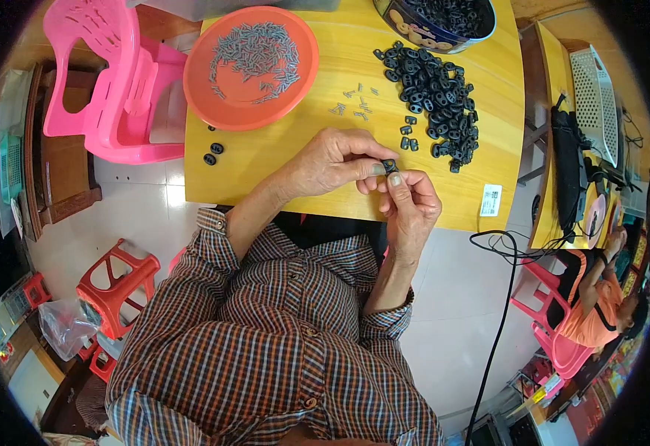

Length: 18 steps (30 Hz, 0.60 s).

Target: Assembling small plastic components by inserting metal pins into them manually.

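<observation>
Close to the table's near edge, a small black plastic piece (390, 165) is pinched between the fingers of both my hands. My left hand (331, 162) grips it from the left with thumb and forefinger, and my right hand (412, 207) closes on it from the right. Just beyond lie a few black two-holed pieces (410, 143), next to a large heap of similar pieces (438, 104). Several thin grey metal pieces (360, 111) are scattered on the yellow table (355, 52). An orange-red plate (228, 113) at the left holds many more of them.
A round tin (414, 31) full of black pieces stands at the far right. Two or more black pieces (212, 153) lie by the table's left edge. A pink chair (135, 126) stands left, a red stool (117, 286) behind it. A black cable (497, 334) hangs right; another person (596, 308) sits beyond.
</observation>
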Tool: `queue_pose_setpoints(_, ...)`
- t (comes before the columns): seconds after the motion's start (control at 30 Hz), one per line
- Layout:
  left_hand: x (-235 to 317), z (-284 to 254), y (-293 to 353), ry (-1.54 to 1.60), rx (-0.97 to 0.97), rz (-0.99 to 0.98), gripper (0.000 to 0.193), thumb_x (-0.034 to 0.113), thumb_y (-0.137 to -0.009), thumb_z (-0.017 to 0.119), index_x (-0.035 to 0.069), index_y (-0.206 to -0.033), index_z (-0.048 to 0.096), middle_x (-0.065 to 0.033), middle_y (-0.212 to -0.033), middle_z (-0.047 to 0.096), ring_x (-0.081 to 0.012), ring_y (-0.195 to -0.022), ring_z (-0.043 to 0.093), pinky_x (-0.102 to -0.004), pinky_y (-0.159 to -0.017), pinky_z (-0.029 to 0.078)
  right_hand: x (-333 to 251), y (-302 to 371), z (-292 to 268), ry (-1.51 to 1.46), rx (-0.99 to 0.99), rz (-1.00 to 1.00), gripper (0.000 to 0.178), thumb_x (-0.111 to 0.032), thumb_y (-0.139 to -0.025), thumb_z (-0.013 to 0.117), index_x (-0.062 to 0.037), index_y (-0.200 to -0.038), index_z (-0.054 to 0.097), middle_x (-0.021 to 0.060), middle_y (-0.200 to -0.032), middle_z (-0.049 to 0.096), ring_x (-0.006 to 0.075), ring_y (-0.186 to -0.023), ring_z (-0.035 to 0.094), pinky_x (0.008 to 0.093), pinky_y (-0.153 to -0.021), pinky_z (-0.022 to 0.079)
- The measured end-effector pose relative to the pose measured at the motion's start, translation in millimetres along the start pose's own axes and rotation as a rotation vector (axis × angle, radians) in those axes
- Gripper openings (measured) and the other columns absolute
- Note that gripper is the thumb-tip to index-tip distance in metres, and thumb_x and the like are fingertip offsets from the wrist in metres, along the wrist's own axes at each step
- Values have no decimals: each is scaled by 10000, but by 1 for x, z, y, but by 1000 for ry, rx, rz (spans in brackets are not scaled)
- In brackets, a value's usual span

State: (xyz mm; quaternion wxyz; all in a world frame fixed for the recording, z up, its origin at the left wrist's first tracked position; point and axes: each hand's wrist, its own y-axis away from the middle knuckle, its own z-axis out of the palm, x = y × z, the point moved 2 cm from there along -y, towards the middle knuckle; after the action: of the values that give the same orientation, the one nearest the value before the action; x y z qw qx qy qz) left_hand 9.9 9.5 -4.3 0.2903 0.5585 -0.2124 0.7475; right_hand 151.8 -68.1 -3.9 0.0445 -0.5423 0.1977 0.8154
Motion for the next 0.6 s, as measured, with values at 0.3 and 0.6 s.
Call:
queue_pose_setpoints(0.3,1,0,2,-8,6,-3,254,-38,-881,526,4,-1115,615,-46,-822,564,-97,-664,609,-206,-613,495,-1,-1,0,-16,-30,12,80,-67,-868,613,-9,-817,594,57,-723,645,48,-490,477,170,-418,335)
queue_pose_setpoints(0.6,1,0,2,-28,27,-2,209,-13,-872,562,-6,-1071,628,-47,-814,584,-97,-672,618,-208,-593,518,-2,1,3,-34,-4,25,84,-64,-867,616,-11,-807,589,65,-714,645,54,-488,491,176,-421,353)
